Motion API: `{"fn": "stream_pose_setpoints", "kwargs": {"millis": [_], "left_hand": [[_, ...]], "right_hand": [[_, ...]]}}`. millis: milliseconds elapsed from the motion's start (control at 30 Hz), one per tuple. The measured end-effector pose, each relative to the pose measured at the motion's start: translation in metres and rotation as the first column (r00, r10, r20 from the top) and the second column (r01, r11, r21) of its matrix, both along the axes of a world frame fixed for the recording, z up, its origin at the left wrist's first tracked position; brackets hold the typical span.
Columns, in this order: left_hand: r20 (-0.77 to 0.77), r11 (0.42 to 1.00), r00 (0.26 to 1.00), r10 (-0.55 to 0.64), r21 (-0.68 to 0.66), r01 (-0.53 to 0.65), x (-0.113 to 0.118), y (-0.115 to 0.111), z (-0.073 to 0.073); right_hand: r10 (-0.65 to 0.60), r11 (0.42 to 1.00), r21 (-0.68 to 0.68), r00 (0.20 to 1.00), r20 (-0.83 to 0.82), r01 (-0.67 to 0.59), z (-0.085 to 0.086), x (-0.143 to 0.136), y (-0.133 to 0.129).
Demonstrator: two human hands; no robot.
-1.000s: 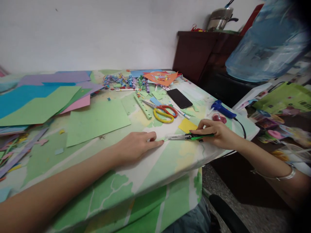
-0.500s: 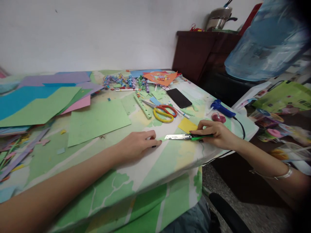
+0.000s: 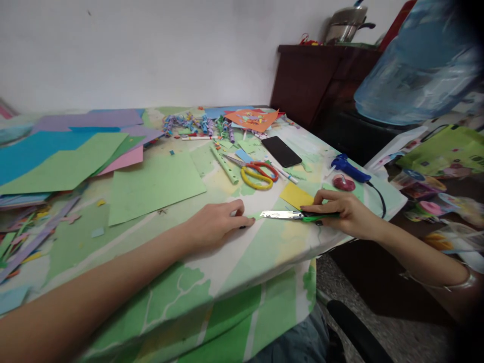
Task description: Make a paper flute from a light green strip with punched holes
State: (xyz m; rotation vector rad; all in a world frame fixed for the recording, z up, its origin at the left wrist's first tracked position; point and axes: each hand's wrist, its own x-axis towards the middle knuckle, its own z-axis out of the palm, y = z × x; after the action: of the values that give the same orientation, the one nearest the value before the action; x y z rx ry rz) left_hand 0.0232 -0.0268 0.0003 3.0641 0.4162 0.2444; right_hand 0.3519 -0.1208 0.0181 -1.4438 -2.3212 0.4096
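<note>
In my right hand (image 3: 346, 214) is a utility knife (image 3: 283, 215) with a green handle, its blade out and pointing left, low over the tablecloth. My left hand (image 3: 221, 222) rests on the table with its fingers closed. A thin sliver of light green paper (image 3: 259, 217) shows at its fingertips, close to the blade's tip; most of it is hidden. A yellow paper square (image 3: 297, 195) lies just behind the knife. Beyond are scissors (image 3: 257, 177) with red and yellow handles, and a rolled green paper tube (image 3: 225, 164).
A black phone (image 3: 282, 151), a blue glue gun (image 3: 350, 169) with a cord and a dark red object (image 3: 343, 182) lie to the right. Large coloured sheets (image 3: 56, 161) and a green sheet (image 3: 157, 189) cover the left. Curled paper pieces (image 3: 204, 126) sit at the back. A chair armrest (image 3: 355, 327) stands below right.
The view has shifted slightly, so most things appear a little further right. Both hands keep nearly the same pose, and the knife stays beside the left fingertips.
</note>
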Motion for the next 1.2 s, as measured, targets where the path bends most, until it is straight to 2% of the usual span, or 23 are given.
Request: {"fn": "stream_pose_setpoints", "kwargs": {"millis": [500,867,967,1100,1200], "left_hand": [[-0.046,1.000,0.999,0.020,0.013,-0.020,0.000,-0.001,0.003],[0.019,0.997,0.998,0.052,0.050,-0.052,-0.001,-0.004,-0.001],[0.059,0.999,0.998,0.037,0.012,-0.038,-0.003,-0.003,-0.003],[0.166,0.991,0.986,0.026,-0.131,-0.004,-0.011,-0.005,0.001],[0.106,0.985,0.994,0.035,-0.174,-0.016,-0.021,-0.010,0.008]], "right_hand": [[0.035,0.997,0.068,0.997,0.072,-0.040,0.002,-0.021,-0.005],[0.008,0.992,0.124,0.994,0.111,-0.022,0.003,-0.041,-0.019],[-0.008,0.995,0.101,0.995,0.101,-0.002,0.002,-0.042,-0.019],[-0.038,0.996,0.078,0.998,0.059,0.033,0.001,-0.040,-0.017],[-0.054,0.996,0.072,0.997,0.054,0.050,0.000,-0.038,-0.014]]}}
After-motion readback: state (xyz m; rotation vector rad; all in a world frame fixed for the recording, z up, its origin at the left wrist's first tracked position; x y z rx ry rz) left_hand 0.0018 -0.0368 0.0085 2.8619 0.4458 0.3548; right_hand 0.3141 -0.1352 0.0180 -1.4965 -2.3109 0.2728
